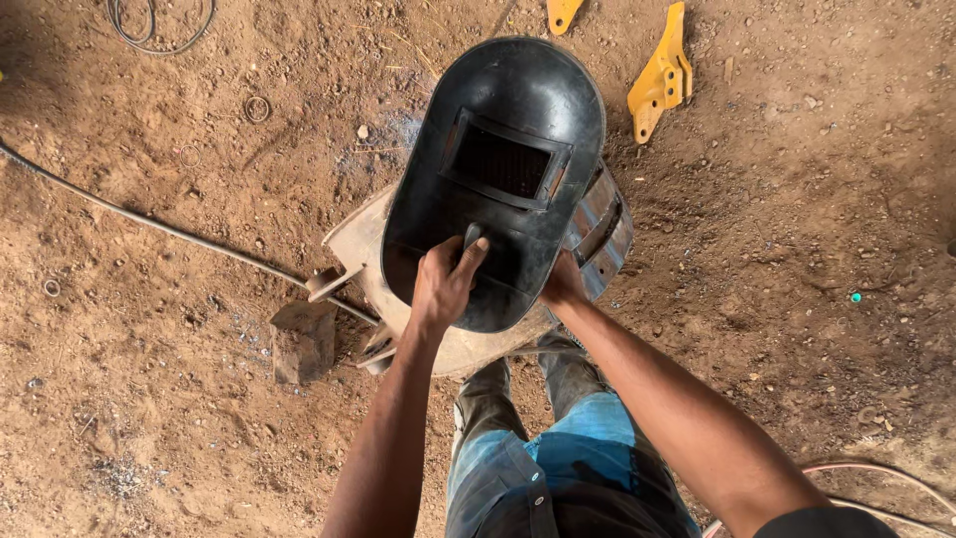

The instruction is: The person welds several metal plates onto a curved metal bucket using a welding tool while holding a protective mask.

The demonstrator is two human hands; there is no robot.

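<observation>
Standing over bare, reddish dirt floor (pixel 797 249), a person holds a black handheld welding shield (pixel 498 179) out in front of their knees. The left hand (pixel 443 284) has its grip clenched around the shield's short handle on its inner face, thumb up along it. The right hand (pixel 564 284) is mostly hidden behind the shield's lower right edge; only the wrist and the back of the hand show, so I cannot tell whether its grip is closed or what it touches.

The shield is smooth, dull plastic, an elongated oval with a rounded top, and a raised rectangular window frame (pixel 506 159) sits in its upper half with dark glass inside. It covers most of what lies beneath it: a curved, worn steel part (pixel 358 244), rust-tan and scuffed, whose right side shows brighter ribbed metal (pixel 602 224). Its full shape cannot be made out.

A dark cable (pixel 149 221) runs across the ground from the left towards the steel part. A rough brown block (pixel 302 341) rests just beside it. Two yellow cast-metal teeth lie above, one whole (pixel 659 78), one cut off by the top edge (pixel 561 14). Faded blue jeans (pixel 568 458) fill the bottom of the view.
</observation>
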